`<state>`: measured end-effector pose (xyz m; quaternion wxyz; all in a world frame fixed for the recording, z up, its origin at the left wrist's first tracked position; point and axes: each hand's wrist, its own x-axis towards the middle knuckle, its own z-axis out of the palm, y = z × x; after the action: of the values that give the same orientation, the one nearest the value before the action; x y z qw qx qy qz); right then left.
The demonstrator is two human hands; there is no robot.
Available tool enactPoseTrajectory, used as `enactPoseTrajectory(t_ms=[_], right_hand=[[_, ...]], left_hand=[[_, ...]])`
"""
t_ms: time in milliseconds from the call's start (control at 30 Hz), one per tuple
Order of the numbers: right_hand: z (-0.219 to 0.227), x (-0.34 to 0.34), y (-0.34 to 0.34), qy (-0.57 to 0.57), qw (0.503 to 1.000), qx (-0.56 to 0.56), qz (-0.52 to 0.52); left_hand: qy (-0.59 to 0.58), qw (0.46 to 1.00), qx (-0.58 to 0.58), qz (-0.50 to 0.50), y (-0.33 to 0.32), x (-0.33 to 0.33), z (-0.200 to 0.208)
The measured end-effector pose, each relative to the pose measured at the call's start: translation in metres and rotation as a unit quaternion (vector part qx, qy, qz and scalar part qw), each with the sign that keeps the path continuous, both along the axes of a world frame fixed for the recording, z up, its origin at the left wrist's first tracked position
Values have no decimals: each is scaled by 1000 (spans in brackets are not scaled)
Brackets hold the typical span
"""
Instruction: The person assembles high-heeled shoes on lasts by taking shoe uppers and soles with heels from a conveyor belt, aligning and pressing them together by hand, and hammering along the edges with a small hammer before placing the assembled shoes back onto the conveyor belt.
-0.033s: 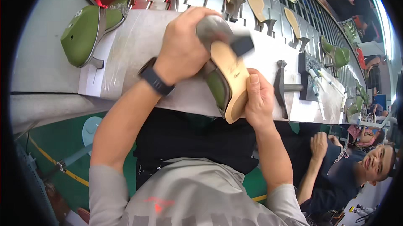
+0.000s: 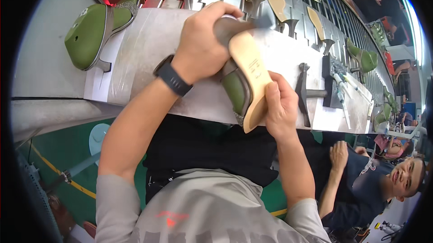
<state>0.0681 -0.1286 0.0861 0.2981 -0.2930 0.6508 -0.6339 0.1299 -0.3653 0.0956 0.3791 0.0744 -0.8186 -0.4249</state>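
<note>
A green high-heeled shoe point(image 2: 234, 93) is held over the bench with its tan sole point(image 2: 253, 74) turned up toward me. My left hand point(image 2: 204, 47), wearing a dark wristband, is closed round the heel end of it. The dark heel point(image 2: 234, 29) juts out past those fingers toward the right, smeared by motion. My right hand point(image 2: 282, 107) grips the toe end by its right edge, thumb lying on the sole. Part of the green upper is hidden under the sole and behind the left hand.
A hammer point(image 2: 304, 94) lies right of my right hand, beside a dark block point(image 2: 333, 83) and several slim pen-like tools point(image 2: 343, 101). Another green heeled shoe point(image 2: 88, 40) stands at the left. Tan-soled heels point(image 2: 276, 5) lie along the slatted conveyor. A person point(image 2: 361, 189) is at the right.
The shoe has turned slightly in my hands. Its heel tip has swung away from me, and my left hand has shifted a little with it.
</note>
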Motion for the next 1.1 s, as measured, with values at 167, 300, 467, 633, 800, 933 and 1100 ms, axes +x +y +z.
enactPoseTrajectory(t_ms=[167,300,467,633,800,933,1100], right_hand=[[-4,6,21,-12,999,-44,14],[1,5,17,-3,1000,-6,4],[15,3,6,-35,999,8,-17],[30,-9,-3,-77,996,51,1],[40,-28,-12,-109,986,113,61],[54,-49,-29,-119,965,190,139],[56,-31,-33,171,961,172,132]], left_hand=[[-3,999,34,19,3,-31,-5],[-12,998,47,29,8,-30,-5],[15,999,33,32,8,-24,-2],[36,998,44,11,5,-23,-4],[72,997,38,4,2,-19,-8],[84,995,49,-30,-3,-19,-9],[14,974,93,-207,-14,-11,-1]])
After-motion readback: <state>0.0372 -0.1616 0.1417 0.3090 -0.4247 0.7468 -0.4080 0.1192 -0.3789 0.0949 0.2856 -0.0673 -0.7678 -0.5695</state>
